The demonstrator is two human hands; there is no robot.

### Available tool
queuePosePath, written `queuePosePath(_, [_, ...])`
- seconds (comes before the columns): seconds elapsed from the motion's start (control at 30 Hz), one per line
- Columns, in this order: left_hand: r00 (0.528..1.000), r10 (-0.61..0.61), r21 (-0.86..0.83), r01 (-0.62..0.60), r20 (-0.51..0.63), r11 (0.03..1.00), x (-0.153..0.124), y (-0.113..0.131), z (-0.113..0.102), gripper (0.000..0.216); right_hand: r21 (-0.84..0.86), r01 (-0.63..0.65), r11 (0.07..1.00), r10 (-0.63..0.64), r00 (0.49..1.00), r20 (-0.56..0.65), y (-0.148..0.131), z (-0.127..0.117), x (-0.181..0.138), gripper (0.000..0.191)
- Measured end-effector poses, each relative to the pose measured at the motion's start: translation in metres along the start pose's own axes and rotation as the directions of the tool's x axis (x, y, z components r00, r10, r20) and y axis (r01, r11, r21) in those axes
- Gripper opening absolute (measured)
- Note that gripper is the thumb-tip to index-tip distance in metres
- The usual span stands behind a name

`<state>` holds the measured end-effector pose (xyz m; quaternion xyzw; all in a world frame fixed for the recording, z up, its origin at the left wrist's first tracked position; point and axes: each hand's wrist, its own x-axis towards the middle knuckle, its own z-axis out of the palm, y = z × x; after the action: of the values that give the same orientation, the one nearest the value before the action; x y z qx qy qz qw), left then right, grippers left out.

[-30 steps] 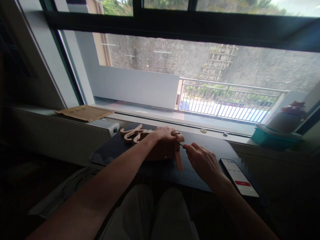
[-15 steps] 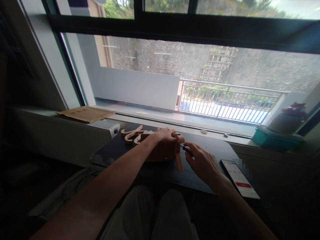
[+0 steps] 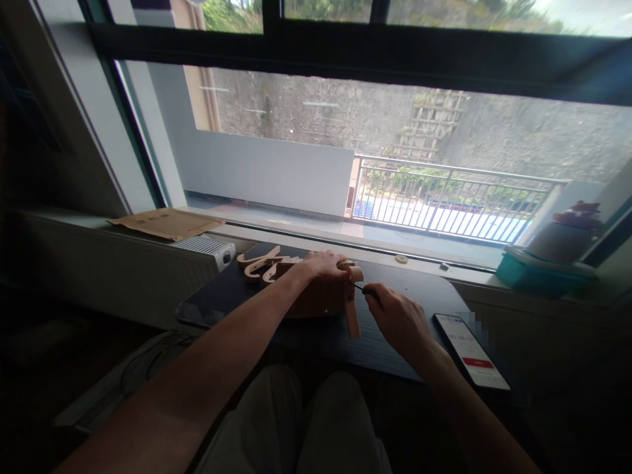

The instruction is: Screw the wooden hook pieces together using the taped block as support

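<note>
A brown wooden assembly (image 3: 313, 304) rests on the dark table. My left hand (image 3: 323, 265) lies over its top, fingers closed around the upper right edge; the fingertips are partly hidden. At that right end a pale curved wooden strip (image 3: 352, 317) hooks over the top and runs down towards me. My right hand (image 3: 399, 315) is wrapped around the dark handle of a screwdriver (image 3: 368, 291), whose thin shaft points left. Its tip meets the upper part of the strip, near a dark hole. Several loose curved wooden pieces (image 3: 255, 268) lie left of the assembly.
A phone (image 3: 471, 352) with a lit screen lies at the table's (image 3: 217, 299) right edge. The windowsill behind bears a brown envelope (image 3: 168, 224), a small yellowish roll (image 3: 401, 259) and a teal box (image 3: 533, 271). A white radiator (image 3: 207, 249) stands at the left.
My right hand has turned a little about the screwdriver, so less of the handle shows. The left hand keeps its hold on the assembly. The whole view has shifted slightly.
</note>
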<state>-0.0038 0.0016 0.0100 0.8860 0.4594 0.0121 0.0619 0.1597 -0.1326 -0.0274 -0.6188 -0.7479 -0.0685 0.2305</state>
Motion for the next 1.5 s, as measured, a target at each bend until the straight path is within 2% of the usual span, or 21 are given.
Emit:
queuePosePath(0.13, [1.000,-0.001,0.000,0.001,0.000,1.000,0.0015,-0.0009,0.0009,0.062,-0.012,-0.023,1.000,0.023,1.000,-0.006,-0.0011,0.0006,0.0003,0.027])
queuePosePath(0.27, [1.000,0.002,-0.001,-0.002,0.003,1.000,0.0003,-0.0013,0.0007,0.060,-0.025,0.043,0.999,-0.044,0.999,-0.012,0.0007,-0.0008,-0.0025,0.034])
queuePosePath(0.47, [1.000,0.000,-0.001,0.000,0.001,1.000,0.0001,-0.0009,0.0002,0.058,-0.109,0.108,0.988,-0.108,0.994,0.011,0.0016,-0.0031,-0.0046,0.031])
queuePosePath(0.57, [1.000,-0.005,0.005,0.005,0.005,1.000,0.0011,-0.0002,0.0001,0.058,-0.057,0.079,0.995,-0.079,0.997,0.010,0.0004,-0.0029,-0.0034,0.028])
queuePosePath(0.77, [1.000,0.000,0.004,0.000,0.010,1.000,-0.0001,0.0013,-0.0013,0.058,-0.001,-0.064,0.998,0.064,0.998,0.010,-0.0014,-0.0003,-0.0014,0.027])
queuePosePath(1.2, [1.000,-0.016,-0.001,0.016,0.008,1.000,-0.0004,0.0005,-0.0005,0.059,-0.080,0.069,0.994,-0.070,0.997,-0.011,-0.0021,-0.0079,-0.0041,0.030])
queuePosePath(1.37, [1.000,-0.018,0.006,0.018,0.007,1.000,0.0014,0.0000,0.0003,0.059,-0.030,0.057,0.998,-0.058,0.998,-0.035,-0.0024,-0.0040,-0.0026,0.028])
queuePosePath(1.5, [1.000,-0.016,0.002,0.016,0.001,1.000,0.0011,0.0003,0.0005,0.056,0.002,-0.019,1.000,0.019,0.999,-0.040,-0.0036,0.0020,-0.0011,0.025])
